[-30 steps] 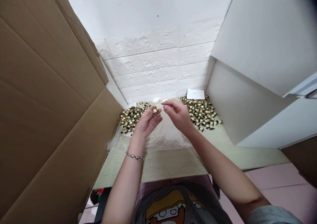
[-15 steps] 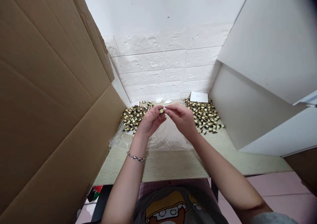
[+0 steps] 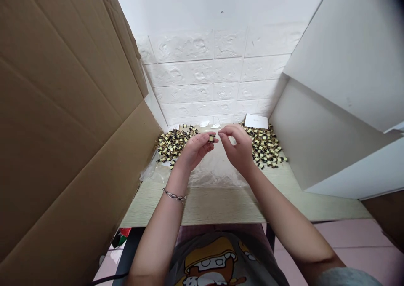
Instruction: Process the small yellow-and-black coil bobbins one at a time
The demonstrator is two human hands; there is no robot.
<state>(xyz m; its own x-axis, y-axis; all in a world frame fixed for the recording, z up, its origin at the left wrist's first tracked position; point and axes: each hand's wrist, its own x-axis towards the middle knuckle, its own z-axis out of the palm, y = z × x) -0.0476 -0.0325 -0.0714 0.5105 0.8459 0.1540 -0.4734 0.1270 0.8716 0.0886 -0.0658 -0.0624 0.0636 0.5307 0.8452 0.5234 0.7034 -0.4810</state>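
My left hand (image 3: 196, 149) holds a small transformer (image 3: 211, 138), yellow-wrapped with black ends, between thumb and fingers above the table's middle. Just to its right, my right hand (image 3: 237, 145) has thumb and forefinger pinched together, apart from the transformer. Whatever may be in that pinch is too small to make out. A pile of similar small transformers (image 3: 172, 145) lies beyond my left hand. Another pile of them (image 3: 265, 147) spreads beside my right hand, which partly hides it.
Clear plastic sheeting (image 3: 217, 174) covers part of the pale wooden table (image 3: 221, 206). A white card (image 3: 256, 121) rests on the right pile. Tall cardboard (image 3: 72, 121) walls the left side, white panels (image 3: 315, 143) the right, and a white brick-pattern wall (image 3: 202, 73) the back.
My right hand has drawn back from the transformer, leaving a gap. The left hand keeps hold of it, and the transformer's yellow face now shows more fully. The view has shifted slightly.
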